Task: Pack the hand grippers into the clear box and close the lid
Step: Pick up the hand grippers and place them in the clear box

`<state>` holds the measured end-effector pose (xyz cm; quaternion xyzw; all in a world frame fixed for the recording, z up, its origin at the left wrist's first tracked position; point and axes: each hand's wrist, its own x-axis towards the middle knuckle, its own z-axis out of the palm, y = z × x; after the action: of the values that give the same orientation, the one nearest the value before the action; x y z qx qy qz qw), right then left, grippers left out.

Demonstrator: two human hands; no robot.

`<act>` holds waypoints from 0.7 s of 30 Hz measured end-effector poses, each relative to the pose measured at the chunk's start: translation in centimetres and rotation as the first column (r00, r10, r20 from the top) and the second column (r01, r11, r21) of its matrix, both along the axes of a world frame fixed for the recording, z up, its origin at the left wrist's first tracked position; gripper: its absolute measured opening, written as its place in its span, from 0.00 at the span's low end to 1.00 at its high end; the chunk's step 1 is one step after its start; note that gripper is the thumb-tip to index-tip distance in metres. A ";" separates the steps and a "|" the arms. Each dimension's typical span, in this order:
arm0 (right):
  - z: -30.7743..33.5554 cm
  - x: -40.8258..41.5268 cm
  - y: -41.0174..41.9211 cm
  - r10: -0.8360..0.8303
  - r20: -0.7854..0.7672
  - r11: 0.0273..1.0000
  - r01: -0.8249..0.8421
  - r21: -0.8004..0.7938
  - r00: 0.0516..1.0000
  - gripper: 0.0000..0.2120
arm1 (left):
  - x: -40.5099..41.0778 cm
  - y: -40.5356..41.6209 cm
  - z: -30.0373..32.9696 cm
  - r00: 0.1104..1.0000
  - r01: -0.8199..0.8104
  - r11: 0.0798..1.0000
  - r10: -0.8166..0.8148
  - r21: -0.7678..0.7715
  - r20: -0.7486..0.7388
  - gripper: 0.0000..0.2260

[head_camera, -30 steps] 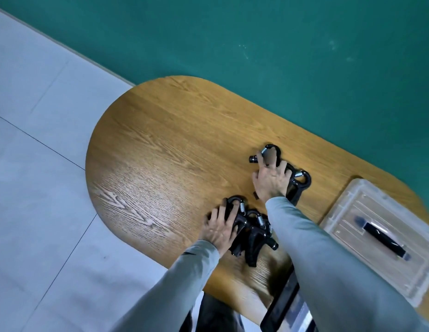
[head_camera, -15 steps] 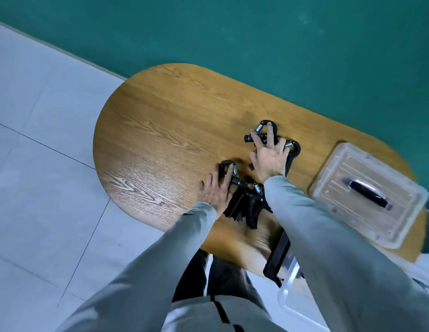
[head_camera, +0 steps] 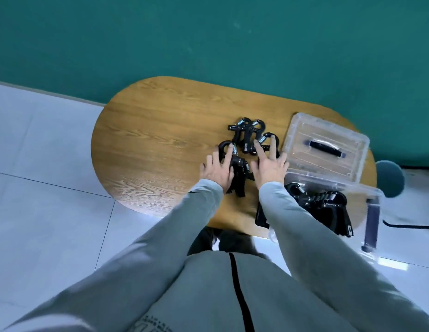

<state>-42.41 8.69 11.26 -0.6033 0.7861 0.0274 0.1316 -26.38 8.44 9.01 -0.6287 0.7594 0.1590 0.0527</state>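
With both hands' fingers spread flat, the left hand (head_camera: 217,170) and right hand (head_camera: 271,167) should curl around the loose hand grippers (head_camera: 250,140) mid-counter (head_camera: 146,140) before lifting them to the clear box (head_camera: 374,204) at its near right edge.

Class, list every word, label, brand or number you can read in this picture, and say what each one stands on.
None can be read for certain.
Small pale label on a hand gripper on the table: too small to read.
Pale tag on a gripper handle in the clear box: too small.
Dark print on the grey garment at the bottom edge: blurred and cut off.
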 end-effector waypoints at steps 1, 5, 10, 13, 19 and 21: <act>0.2 -0.6 1.0 -0.023 0.001 1.000 0.023 0.012 1.000 0.29 | -0.7 0.3 0.4 1.000 0.007 1.000 -0.007 0.002 -0.008 0.30; 1.3 -3.8 5.0 -0.117 0.004 0.993 0.117 0.020 0.993 0.29 | -4.4 2.4 1.9 0.998 0.057 0.998 -0.057 -0.033 -0.002 0.31; 1.7 -8.3 9.3 -0.162 0.031 0.983 0.164 -0.082 0.986 0.30 | -9.7 5.2 2.7 0.994 0.106 0.992 -0.105 -0.075 0.013 0.33; 2.0 -11.5 11.5 -0.193 0.064 0.972 0.200 -0.122 0.979 0.30 | -12.9 6.8 3.5 0.995 0.097 0.992 -0.096 -0.086 0.008 0.32; 1.4 -18.2 16.5 -0.178 0.084 0.965 0.190 -0.179 0.981 0.32 | -18.8 10.1 3.8 0.993 0.114 0.990 -0.111 -0.081 0.043 0.32; 0.6 -20.0 18.1 -0.193 0.087 0.968 0.205 -0.148 0.977 0.32 | -20.4 11.3 3.4 0.992 0.117 0.990 -0.113 -0.078 0.057 0.32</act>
<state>-62.43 26.82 11.84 -0.5304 0.8371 -0.0693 0.1144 -46.83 19.75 12.40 -0.5895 0.7985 0.1082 0.0561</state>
